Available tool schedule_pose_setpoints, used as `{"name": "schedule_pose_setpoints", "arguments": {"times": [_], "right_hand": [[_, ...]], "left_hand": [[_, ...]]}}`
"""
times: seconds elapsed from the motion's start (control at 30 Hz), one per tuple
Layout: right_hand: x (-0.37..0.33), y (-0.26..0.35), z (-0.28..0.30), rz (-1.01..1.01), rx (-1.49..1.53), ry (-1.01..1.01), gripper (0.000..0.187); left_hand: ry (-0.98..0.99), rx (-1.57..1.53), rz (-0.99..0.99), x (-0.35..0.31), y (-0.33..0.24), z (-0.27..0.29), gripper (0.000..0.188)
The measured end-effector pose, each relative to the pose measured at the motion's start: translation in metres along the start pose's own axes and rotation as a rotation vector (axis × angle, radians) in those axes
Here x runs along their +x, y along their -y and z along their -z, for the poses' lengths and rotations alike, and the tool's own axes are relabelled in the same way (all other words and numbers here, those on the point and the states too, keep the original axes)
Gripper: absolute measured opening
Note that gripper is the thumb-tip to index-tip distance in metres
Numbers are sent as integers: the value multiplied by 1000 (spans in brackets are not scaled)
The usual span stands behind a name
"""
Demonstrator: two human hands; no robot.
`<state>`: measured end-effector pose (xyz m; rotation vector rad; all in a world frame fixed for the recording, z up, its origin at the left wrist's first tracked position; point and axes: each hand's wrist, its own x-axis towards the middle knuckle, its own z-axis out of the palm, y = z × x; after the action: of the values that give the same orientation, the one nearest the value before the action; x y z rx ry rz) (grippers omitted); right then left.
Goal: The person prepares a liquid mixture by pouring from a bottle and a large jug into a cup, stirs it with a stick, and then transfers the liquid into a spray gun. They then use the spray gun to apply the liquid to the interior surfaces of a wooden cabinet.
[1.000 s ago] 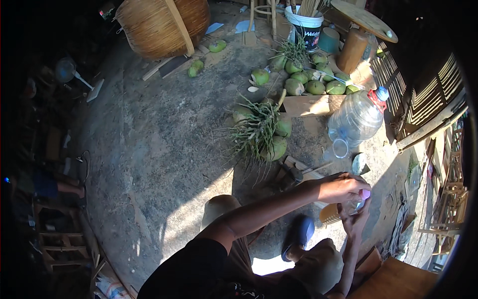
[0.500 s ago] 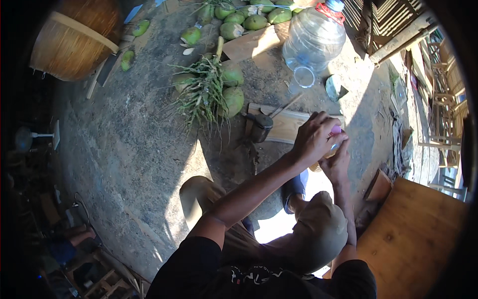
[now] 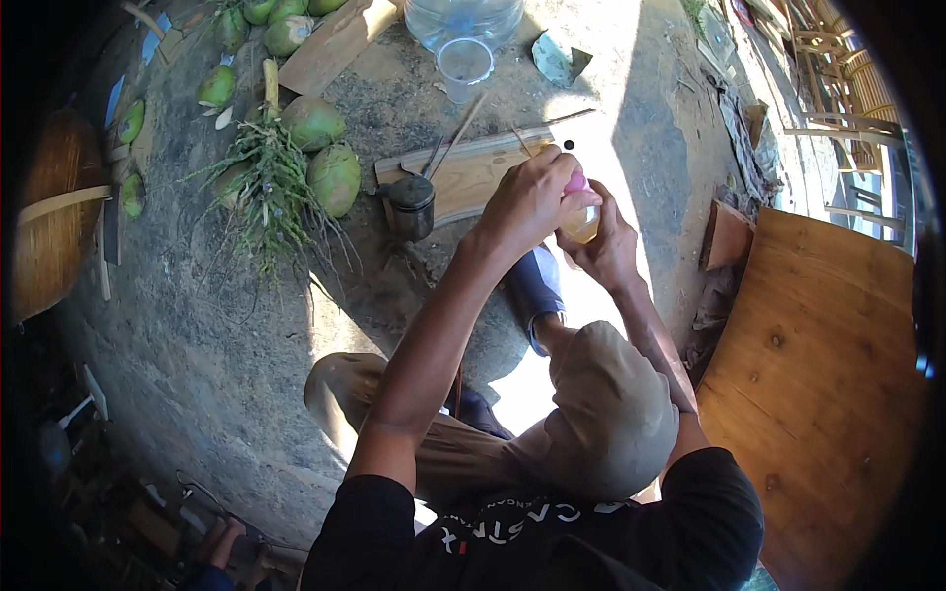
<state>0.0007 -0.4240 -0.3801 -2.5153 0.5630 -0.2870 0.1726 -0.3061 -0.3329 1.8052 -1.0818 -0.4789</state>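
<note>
My left hand (image 3: 532,202) is closed on the pink cap (image 3: 577,184) of a small clear bottle (image 3: 583,229). Yellowish contents show through the bottle's side. From the right, my right hand (image 3: 613,248) wraps its fingers around the bottle's body. Both hands meet in front of my raised knee, over the near end of a wooden board (image 3: 468,177). A dark lidded metal pot (image 3: 409,209) stands left of my hands at the board's edge. Thin sticks lie across the board.
Green coconuts (image 3: 335,180) and a cut fruit stalk (image 3: 271,177) lie at left. A clear plastic cup (image 3: 465,65) stands before a big water jug (image 3: 463,18). A wooden panel (image 3: 808,384) is at right, a woven basket (image 3: 59,212) far left.
The view has swung, so floor things sit further left and higher. Both hands stay together on the bottle, and more of its yellowish body shows.
</note>
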Motion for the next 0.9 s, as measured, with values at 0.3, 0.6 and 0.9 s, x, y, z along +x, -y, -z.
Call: {"name": "schedule_pose_setpoints", "arguments": {"times": [0.3, 0.6, 0.9], "right_hand": [[0, -13, 20, -73, 137, -93, 83], [5, -23, 48, -32, 216, -103, 84], [31, -5, 83, 42, 102, -84, 77]], "left_hand": [[-208, 231, 300, -17, 135, -55, 34], [-149, 344, 588, -19, 207, -89, 89], [-623, 111, 214, 98, 237, -6, 123]]}}
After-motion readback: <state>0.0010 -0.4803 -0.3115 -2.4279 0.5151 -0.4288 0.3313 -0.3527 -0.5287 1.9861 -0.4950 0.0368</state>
